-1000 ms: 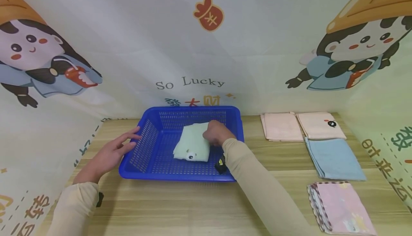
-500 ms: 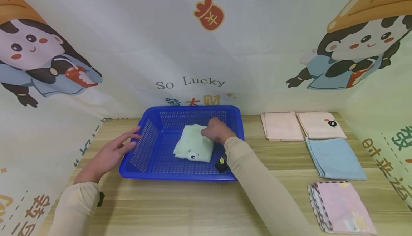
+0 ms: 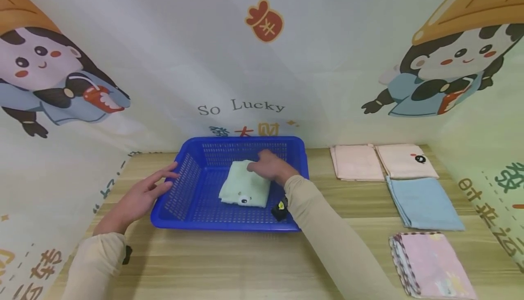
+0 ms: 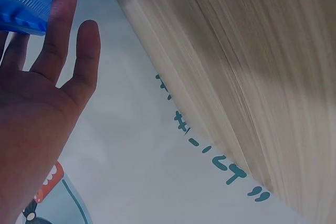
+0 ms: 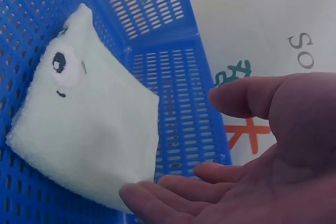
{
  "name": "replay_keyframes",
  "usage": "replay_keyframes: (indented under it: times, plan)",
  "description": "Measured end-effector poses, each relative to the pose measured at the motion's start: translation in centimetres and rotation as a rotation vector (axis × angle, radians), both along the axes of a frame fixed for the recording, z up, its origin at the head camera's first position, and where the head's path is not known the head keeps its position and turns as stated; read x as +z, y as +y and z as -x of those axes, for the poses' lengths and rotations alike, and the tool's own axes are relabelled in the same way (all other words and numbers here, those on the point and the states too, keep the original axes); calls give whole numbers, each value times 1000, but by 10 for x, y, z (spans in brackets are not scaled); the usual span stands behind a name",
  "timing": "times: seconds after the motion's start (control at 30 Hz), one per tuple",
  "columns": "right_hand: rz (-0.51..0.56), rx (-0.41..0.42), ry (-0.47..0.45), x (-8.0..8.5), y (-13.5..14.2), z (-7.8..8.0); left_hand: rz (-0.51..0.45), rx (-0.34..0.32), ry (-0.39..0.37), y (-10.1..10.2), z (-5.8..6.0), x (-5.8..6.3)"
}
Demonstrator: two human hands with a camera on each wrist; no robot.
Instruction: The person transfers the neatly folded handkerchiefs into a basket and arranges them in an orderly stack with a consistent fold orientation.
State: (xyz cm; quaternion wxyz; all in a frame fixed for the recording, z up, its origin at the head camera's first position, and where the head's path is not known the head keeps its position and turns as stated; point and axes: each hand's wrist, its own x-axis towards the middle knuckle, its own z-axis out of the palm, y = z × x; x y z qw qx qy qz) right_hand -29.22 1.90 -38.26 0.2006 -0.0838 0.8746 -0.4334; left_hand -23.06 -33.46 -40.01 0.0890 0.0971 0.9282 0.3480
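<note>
A folded pale green towel (image 3: 244, 184) with a small animal face lies inside the blue plastic basket (image 3: 221, 226). My right hand (image 3: 271, 167) is over the towel's back right corner. In the right wrist view its thumb and fingers are spread apart with nothing between them, and the fingertips (image 5: 134, 192) are at the towel's edge. At the basket's left side, my left hand (image 3: 141, 195) has its fingers extended against the rim. The left wrist view shows those fingers (image 4: 63, 30) loosely straight beside the basket wall.
To the right on the wooden table (image 3: 254, 263) lie a folded pink towel (image 3: 357, 162), a cream towel (image 3: 405, 161) with a dark motif, a blue towel (image 3: 425, 202) and a checked-edge pink towel (image 3: 435, 263). A printed cloth backdrop (image 3: 163, 63) stands behind and at both sides.
My right hand has let go of the green towel and shifted slightly left, its fingers opening. The towel's right side has spread a little to the right. My left hand stays at the basket rim.
</note>
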Motion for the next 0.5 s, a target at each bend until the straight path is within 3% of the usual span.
replay_keyframes:
  times: [0.27,0.5]
  plan:
    - [-5,20,10,2,-4,-3,3,18,-17,1,-1,-2]
    - [-1,47,39,17,-3,-9,-9,13,-6,0,0,-2]
